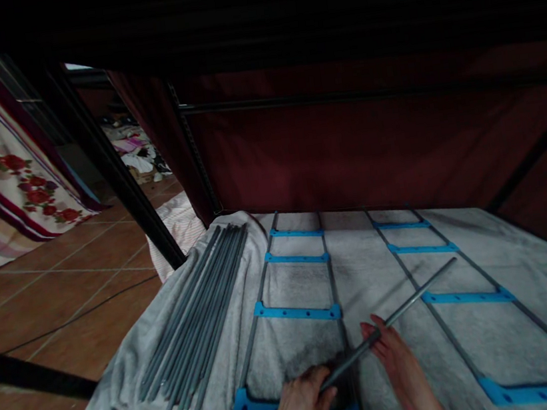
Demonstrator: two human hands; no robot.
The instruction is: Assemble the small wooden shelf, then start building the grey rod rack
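A grey metal tube (416, 295) is held slantwise above the cloth, its far end pointing up to the right. My left hand (303, 399) closes round its near end. Farther along, my right hand (391, 351) grips the same tube between thumb and fingers. Under my left hand lies a ladder-like frame (298, 314) of grey tubes joined by blue plastic crosspieces; the hand covers part of its nearest crosspiece. To the right lies a second such frame (470, 297), with the held tube passing above its left side.
Several loose grey tubes (202, 315) lie bundled on the left of the grey cloth (360, 254). Dark metal posts (112, 166) and a low dark beam overhead (250, 26) surround the surface. A maroon curtain (347, 148) hangs behind; tiled floor (63, 293) shows at left.
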